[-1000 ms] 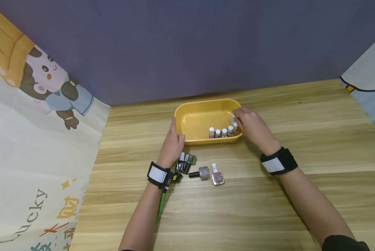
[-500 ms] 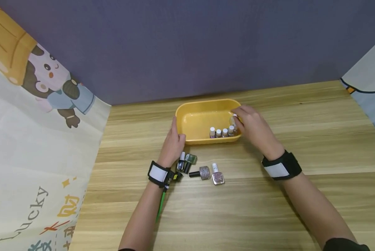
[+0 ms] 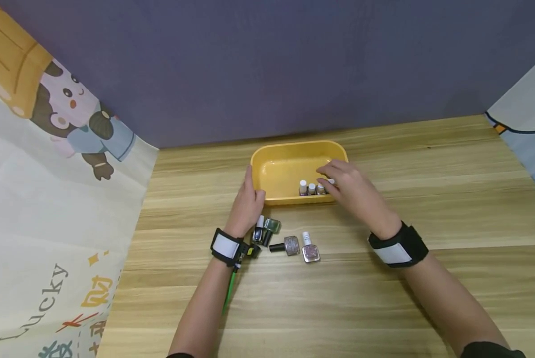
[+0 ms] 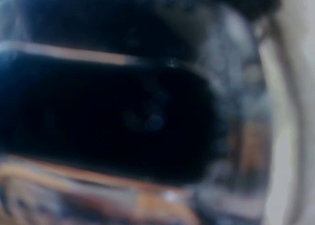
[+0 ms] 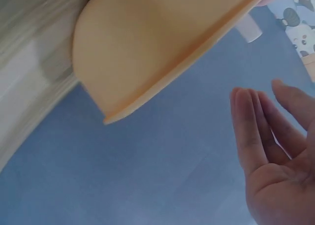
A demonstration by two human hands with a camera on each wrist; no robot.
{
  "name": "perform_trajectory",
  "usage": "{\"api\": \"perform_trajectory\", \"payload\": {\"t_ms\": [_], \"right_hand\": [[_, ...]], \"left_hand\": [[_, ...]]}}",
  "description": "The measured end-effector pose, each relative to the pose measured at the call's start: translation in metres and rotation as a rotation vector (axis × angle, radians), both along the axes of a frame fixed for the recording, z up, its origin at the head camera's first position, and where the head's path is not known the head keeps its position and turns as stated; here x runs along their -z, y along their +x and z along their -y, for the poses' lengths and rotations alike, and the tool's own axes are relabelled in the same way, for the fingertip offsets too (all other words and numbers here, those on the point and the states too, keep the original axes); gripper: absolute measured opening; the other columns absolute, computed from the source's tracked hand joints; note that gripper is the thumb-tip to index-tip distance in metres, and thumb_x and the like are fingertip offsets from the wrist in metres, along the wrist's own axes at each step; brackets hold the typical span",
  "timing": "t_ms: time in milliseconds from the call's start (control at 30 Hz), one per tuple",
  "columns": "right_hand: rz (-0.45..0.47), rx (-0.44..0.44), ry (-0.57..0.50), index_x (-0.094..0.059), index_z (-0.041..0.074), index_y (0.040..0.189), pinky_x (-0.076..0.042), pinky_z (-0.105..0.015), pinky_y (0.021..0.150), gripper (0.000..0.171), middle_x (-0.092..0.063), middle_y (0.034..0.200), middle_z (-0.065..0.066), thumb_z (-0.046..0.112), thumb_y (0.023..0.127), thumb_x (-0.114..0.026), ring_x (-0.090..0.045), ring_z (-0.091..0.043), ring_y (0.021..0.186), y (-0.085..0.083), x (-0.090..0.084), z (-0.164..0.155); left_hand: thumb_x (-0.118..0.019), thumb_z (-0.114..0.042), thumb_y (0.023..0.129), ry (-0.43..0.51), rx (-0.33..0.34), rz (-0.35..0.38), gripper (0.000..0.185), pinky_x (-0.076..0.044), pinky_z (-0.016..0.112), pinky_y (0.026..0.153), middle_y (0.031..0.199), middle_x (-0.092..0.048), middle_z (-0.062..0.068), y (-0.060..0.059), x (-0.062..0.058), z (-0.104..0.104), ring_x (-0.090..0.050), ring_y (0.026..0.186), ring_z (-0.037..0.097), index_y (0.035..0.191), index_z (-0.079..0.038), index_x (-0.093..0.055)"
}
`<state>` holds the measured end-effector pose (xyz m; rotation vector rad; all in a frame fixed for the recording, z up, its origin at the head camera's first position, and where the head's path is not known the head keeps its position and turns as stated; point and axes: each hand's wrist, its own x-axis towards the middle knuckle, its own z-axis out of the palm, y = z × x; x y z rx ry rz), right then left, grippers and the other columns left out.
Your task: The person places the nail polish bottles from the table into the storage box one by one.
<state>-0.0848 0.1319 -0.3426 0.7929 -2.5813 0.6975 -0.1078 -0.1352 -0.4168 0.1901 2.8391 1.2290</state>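
Bottles (image 3: 314,189) of nail polish stand in the yellow tray's (image 3: 281,171) near right corner: small, glassy, likely slippery, best pinched at the cap. Right hand (image 3: 354,189) hovers, fingers (image 5: 251,126) straight; left hand (image 3: 246,206) rests relaxed against the tray.

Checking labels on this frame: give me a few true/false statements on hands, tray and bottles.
1. The left hand rests on the tray at its left end. True.
2. The right hand grips a bottle lifted clear of the tray. False: its fingers are straight and hold nothing, over the tray's right end.
3. White-capped bottles stand in a row along the tray's near wall. True.
4. The tray is blue. False: it is yellow.
5. No bottles lie on the table. False: several bottles lie in front of the tray.
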Motion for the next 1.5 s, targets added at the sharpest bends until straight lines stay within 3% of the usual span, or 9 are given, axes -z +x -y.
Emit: {"api": "perform_trajectory", "payload": {"t_ms": [267, 533, 733, 900, 1133, 1300, 1500], "right_hand": [[0.07, 0.006, 0.004, -0.074, -0.001, 0.096, -0.055, -0.032, 0.064, 0.02, -0.07, 0.086, -0.01, 0.016, 0.087, -0.076, -0.063, -0.019, 0.075, 0.011, -0.001, 0.008], [0.083, -0.041, 0.038, -0.075, 0.0, 0.091, -0.057, -0.033, 0.064, 0.022, -0.072, 0.084, -0.011, 0.021, 0.087, -0.076, -0.066, -0.02, 0.073, 0.02, 0.003, 0.015], [0.107, -0.077, 0.077, -0.072, 0.004, 0.083, -0.052, -0.027, 0.056, 0.018, -0.067, 0.075, -0.005, 0.022, 0.087, -0.076, -0.059, -0.014, 0.063, 0.022, 0.005, 0.018], [0.136, -0.105, 0.112, -0.072, 0.006, 0.08, -0.052, -0.026, 0.058, 0.017, -0.066, 0.072, -0.001, 0.022, 0.086, -0.077, -0.058, -0.011, 0.063, 0.022, 0.009, 0.02], [0.205, -0.128, 0.165, -0.075, 0.006, 0.084, -0.053, -0.026, 0.06, 0.016, -0.068, 0.075, -0.002, 0.022, 0.086, -0.077, -0.06, -0.011, 0.065, 0.026, 0.01, 0.024], [0.296, -0.137, 0.178, -0.077, 0.008, 0.088, -0.051, -0.022, 0.059, 0.015, -0.069, 0.077, -0.001, 0.023, 0.087, -0.076, -0.058, -0.006, 0.065, 0.028, 0.011, 0.025], [0.316, -0.173, 0.225, -0.074, 0.012, 0.079, -0.046, -0.02, 0.055, 0.015, -0.064, 0.07, 0.006, 0.024, 0.088, -0.075, -0.051, -0.002, 0.058, 0.03, 0.018, 0.03]], "left_hand": [[-0.042, -0.02, 0.097, 0.003, -0.002, 0.001, 0.078, -0.028, 0.037, 0.118, 0.164, -0.02, 0.014, 0.0, 0.0, 0.0, -0.037, 0.138, 0.018, 0.161, -0.016, 0.004], [-0.042, -0.02, 0.097, 0.002, -0.001, -0.004, 0.079, -0.031, 0.038, 0.116, 0.164, -0.021, 0.014, 0.001, 0.0, 0.0, -0.042, 0.132, 0.02, 0.161, -0.017, 0.004], [-0.042, -0.021, 0.097, -0.003, 0.002, -0.004, 0.079, -0.032, 0.038, 0.116, 0.163, -0.022, 0.014, 0.001, 0.001, 0.001, -0.042, 0.133, 0.02, 0.161, -0.017, 0.004], [-0.042, -0.021, 0.098, 0.0, 0.005, -0.001, 0.079, -0.03, 0.038, 0.117, 0.164, -0.021, 0.014, 0.001, 0.001, 0.001, -0.04, 0.136, 0.02, 0.161, -0.018, 0.005], [-0.042, -0.022, 0.098, 0.0, -0.004, 0.01, 0.079, -0.025, 0.037, 0.119, 0.164, -0.019, 0.013, 0.002, 0.0, 0.0, -0.026, 0.147, 0.019, 0.161, -0.018, 0.005], [-0.042, -0.021, 0.098, 0.001, -0.005, 0.009, 0.078, -0.026, 0.037, 0.119, 0.164, -0.02, 0.013, 0.001, 0.0, 0.001, -0.028, 0.146, 0.019, 0.161, -0.017, 0.004], [-0.042, -0.021, 0.098, 0.007, 0.0, 0.015, 0.078, -0.025, 0.036, 0.119, 0.165, -0.018, 0.012, 0.002, -0.001, 0.001, -0.027, 0.146, 0.018, 0.161, -0.018, 0.005]]}}
